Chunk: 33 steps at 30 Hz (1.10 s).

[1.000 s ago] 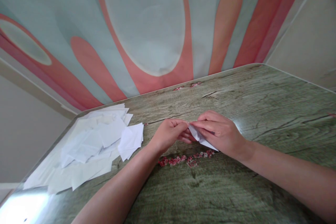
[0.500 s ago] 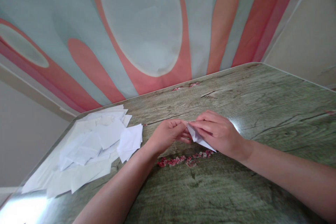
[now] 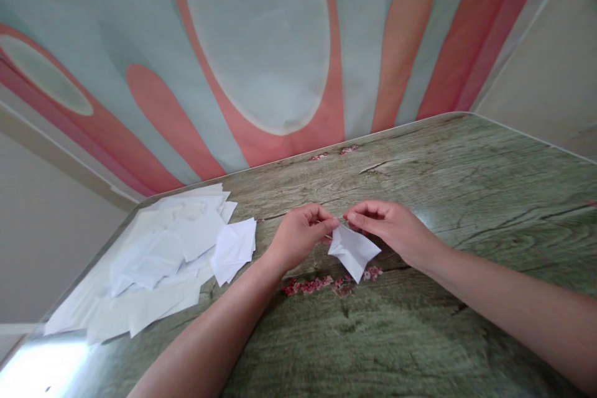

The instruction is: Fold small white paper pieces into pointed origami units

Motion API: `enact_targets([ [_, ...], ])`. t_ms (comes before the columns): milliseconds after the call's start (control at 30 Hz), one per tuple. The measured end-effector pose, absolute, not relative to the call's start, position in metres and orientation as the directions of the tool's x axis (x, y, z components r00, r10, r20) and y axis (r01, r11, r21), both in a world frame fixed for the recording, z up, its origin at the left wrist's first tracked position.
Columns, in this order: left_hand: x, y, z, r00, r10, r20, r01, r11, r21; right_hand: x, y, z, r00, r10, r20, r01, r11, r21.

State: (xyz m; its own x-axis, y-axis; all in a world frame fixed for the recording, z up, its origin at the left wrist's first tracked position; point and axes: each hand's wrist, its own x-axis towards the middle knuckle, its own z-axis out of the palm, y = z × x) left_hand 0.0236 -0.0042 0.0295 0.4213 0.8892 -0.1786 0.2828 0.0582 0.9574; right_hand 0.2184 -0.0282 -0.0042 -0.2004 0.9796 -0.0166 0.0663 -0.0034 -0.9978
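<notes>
A small folded piece of white paper (image 3: pixel 354 251) hangs over the middle of the table, its creased flaps spread and its lower corner pointing down. My left hand (image 3: pixel 304 231) pinches its upper tip between thumb and fingers. Just right of that tip is my right hand (image 3: pixel 383 224), its fingers curled and the thumb close to the index finger. A narrow gap seems to separate these fingertips from the paper, and I see nothing between them.
Left of my hands lies a small stack of white paper squares (image 3: pixel 233 246). Beyond it spreads a large loose pile of white paper sheets (image 3: pixel 153 255). The wood-patterned table (image 3: pixel 373 336) meets a wall covering (image 3: pixel 261 43) with red and pale shapes at the back.
My right hand has drawn off the paper, back a little to the right. The paper has turned and its flaps now show spread out. My left hand keeps its pinch.
</notes>
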Motion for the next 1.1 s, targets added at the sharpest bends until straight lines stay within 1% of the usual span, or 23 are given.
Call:
enact_targets([
  [167,0.0289,-0.0108,0.0298,0.422,0.896,-0.14,0.312,0.001,0.95,0.2134,-0.0327,-0.0028,-0.252,0.959,-0.131,-0.023,-0.142,-0.99],
  [300,0.0303,-0.0122,0.0313,0.405,0.899,-0.165,0.321,0.028,0.946,0.2134,-0.033,-0.0029,-0.265,0.951,-0.161,-0.07,-0.185,-0.98],
  [467,0.0283,-0.0095,0.0347,0.437,0.877,-0.2,0.327,0.052,0.944,0.215,-0.0316,-0.0028,-0.263,0.954,-0.147,-0.037,-0.162,-0.986],
  [633,0.0262,-0.0087,0.0348,0.417,0.893,-0.17,0.38,-0.001,0.925,0.2139,-0.0318,-0.0012,-0.287,0.94,-0.185,-0.045,-0.206,-0.977],
  [700,0.0264,-0.0094,0.0343,0.404,0.901,-0.16,0.397,-0.015,0.918,0.214,-0.0318,-0.0014,-0.295,0.941,-0.166,-0.027,-0.182,-0.983],
  [800,0.0275,-0.0101,0.0342,0.38,0.914,-0.142,0.43,-0.038,0.902,0.2147,-0.0318,-0.0023,-0.315,0.94,-0.132,0.062,-0.118,-0.991],
  [867,0.0281,-0.0098,0.0345,0.373,0.92,-0.121,0.438,-0.06,0.897,0.2152,-0.0319,-0.0028,-0.315,0.938,-0.143,0.149,-0.1,-0.984],
  [933,0.0279,-0.009,0.0347,0.375,0.921,-0.108,0.433,-0.072,0.898,0.2155,-0.0317,-0.0033,-0.298,0.944,-0.144,0.2,-0.085,-0.976],
  [1000,0.0271,-0.0081,0.0347,0.387,0.914,-0.123,0.435,-0.063,0.898,0.2158,-0.0312,-0.004,-0.278,0.952,-0.127,0.191,-0.075,-0.979],
  [1100,0.0257,-0.0073,0.035,0.408,0.894,-0.184,0.449,-0.021,0.893,0.2159,-0.0301,-0.0059,-0.271,0.956,-0.114,0.123,-0.083,-0.989],
])
